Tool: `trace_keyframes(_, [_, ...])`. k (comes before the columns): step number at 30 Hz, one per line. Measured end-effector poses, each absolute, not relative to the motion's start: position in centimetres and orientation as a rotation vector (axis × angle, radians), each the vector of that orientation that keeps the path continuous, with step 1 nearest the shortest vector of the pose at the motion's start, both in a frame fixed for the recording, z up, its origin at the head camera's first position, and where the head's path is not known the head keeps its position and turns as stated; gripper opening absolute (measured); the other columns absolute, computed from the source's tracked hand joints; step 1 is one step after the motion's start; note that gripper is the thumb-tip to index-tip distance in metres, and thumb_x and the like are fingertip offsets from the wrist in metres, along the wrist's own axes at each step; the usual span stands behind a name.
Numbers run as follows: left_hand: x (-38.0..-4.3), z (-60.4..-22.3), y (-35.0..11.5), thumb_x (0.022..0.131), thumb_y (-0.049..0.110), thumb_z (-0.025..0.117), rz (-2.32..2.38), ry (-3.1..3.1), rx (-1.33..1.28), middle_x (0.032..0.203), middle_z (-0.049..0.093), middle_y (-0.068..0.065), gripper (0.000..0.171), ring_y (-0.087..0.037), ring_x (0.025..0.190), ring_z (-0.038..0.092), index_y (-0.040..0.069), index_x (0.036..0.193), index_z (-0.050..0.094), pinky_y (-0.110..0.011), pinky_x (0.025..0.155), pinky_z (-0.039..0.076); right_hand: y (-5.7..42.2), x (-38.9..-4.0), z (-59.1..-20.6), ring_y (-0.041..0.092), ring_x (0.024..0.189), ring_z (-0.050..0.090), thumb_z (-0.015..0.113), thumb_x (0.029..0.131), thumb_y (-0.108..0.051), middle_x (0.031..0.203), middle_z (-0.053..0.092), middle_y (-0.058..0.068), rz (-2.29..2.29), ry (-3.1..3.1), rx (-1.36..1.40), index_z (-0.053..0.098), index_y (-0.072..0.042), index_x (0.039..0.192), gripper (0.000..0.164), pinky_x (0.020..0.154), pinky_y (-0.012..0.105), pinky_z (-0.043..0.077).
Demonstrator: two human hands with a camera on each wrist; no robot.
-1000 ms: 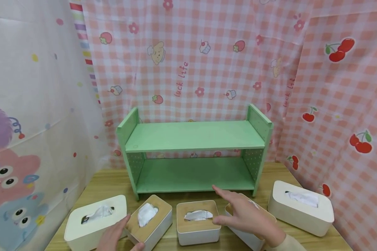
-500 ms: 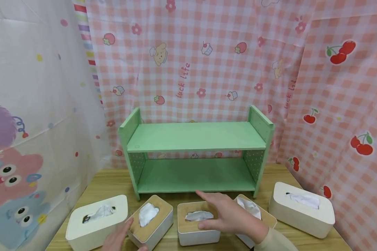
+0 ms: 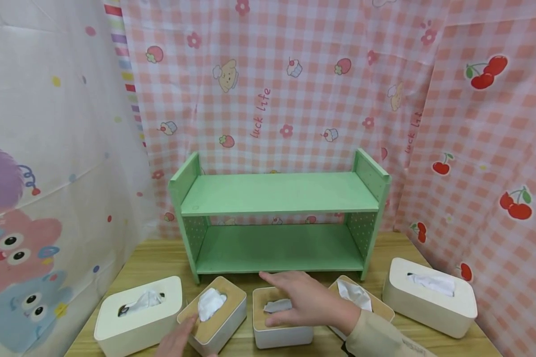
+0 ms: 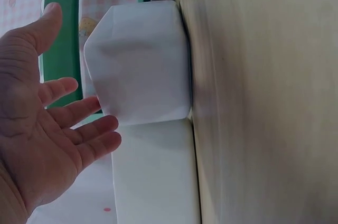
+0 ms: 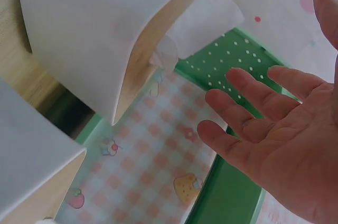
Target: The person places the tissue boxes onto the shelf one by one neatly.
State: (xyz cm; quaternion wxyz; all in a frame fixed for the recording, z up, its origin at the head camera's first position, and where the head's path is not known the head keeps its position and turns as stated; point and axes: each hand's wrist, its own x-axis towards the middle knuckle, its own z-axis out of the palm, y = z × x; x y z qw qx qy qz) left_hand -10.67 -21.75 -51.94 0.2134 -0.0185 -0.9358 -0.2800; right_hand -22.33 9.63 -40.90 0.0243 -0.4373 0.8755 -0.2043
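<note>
My right hand (image 3: 305, 303) is over the middle tissue box (image 3: 283, 338), which has a white body and a wooden lid. Its fingers are spread, and a white tissue pokes from the slot below. In the right wrist view the right palm (image 5: 285, 129) holds nothing. My left hand (image 3: 179, 339) is at the near left side of another wood-lidded tissue box (image 3: 225, 322), fingers loosely extended. Seen from the left wrist, the left fingers (image 4: 95, 129) stand beside the white box ends, with the palm bare. A third wood-lidded tissue box (image 3: 377, 308) lies angled behind my right wrist.
An all-white tissue box (image 3: 138, 320) stands at the far left and another white tissue box (image 3: 428, 302) at the far right. Behind them is a green two-tier shelf (image 3: 279, 193) on the wooden table (image 3: 138, 258). Printed curtains (image 3: 268, 74) hang around the back and sides.
My right hand has moved left from the right wood-lidded tissue box to over the middle one, uncovering the right one's tissue. My left hand has shifted slightly right.
</note>
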Motion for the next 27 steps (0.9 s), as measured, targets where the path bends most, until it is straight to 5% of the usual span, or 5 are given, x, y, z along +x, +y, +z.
trace_keyframes(13, [-10.6, -52.1, -20.9, 0.084, 0.065, 0.083, -0.835, -2.724, 0.162, 0.153, 0.054, -0.036, 0.101, -0.058, 0.135, 0.057, -0.002, 0.153, 0.053, -0.071, 0.107, 0.048, 5.9, -22.8, -40.3, 0.024, 0.148, 0.054, 0.068, 0.095, -0.069, 0.163, 0.053, -0.006, -0.428, 2.663, -1.341, 0.036, -0.03, 0.168, 0.088, 0.122, 0.053, 0.043])
trace_keyframes(21, [-10.3, -53.5, -19.2, 0.081, 0.062, 0.087, -0.753, -2.612, 0.332, 0.15, 0.055, -0.038, 0.096, -0.062, 0.129, 0.059, -0.001, 0.147, 0.06, -0.072, 0.102, 0.049, 4.2, -24.0, -41.3, 0.021, 0.147, 0.055, 0.066, 0.097, -0.069, 0.162, 0.055, -0.005, -0.358, 2.637, -1.396, 0.039, -0.026, 0.167, 0.086, 0.123, 0.05, 0.044])
trace_keyframes(27, [-11.7, -53.5, -19.9, 0.083, 0.069, 0.08, -0.863, -2.876, 0.437, 0.156, 0.037, -0.047, 0.111, -0.068, 0.135, 0.049, -0.007, 0.155, 0.045, -0.074, 0.105, 0.046, 2.7, -24.8, -42.1, 0.018, 0.143, 0.059, 0.068, 0.098, -0.066, 0.16, 0.057, -0.006, -0.37, 2.62, -1.434, 0.045, -0.02, 0.164, 0.084, 0.12, 0.046, 0.047])
